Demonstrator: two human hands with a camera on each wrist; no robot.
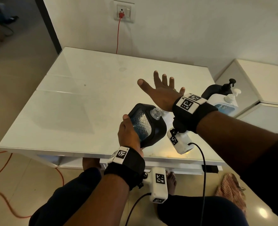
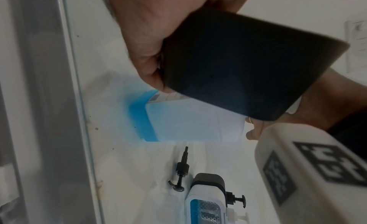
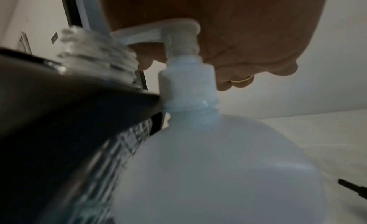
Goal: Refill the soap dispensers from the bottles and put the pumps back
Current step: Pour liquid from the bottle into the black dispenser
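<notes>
My left hand (image 1: 128,132) grips a black-framed clear dispenser (image 1: 143,124) holding a little blue liquid. It is tilted, with its open threaded neck (image 1: 156,112) toward the right. My right hand (image 1: 161,93) is open with fingers spread, and its palm presses on the white pump head (image 3: 178,29) of a translucent refill bottle (image 3: 218,164). In the head view my right hand and wrist hide most of the bottle. The dispenser's neck (image 3: 95,54) sits just below the pump's spout. In the left wrist view the bottle (image 2: 188,122) stands on the table with blue soap low in it.
A loose black pump (image 2: 180,175) lies on the white glass table (image 1: 86,103). At the table's right end stand a black dispenser (image 1: 215,90) and a white one (image 1: 224,103), both with pumps. A white cabinet (image 1: 257,79) is beyond, and a red cord (image 1: 118,35) hangs on the wall.
</notes>
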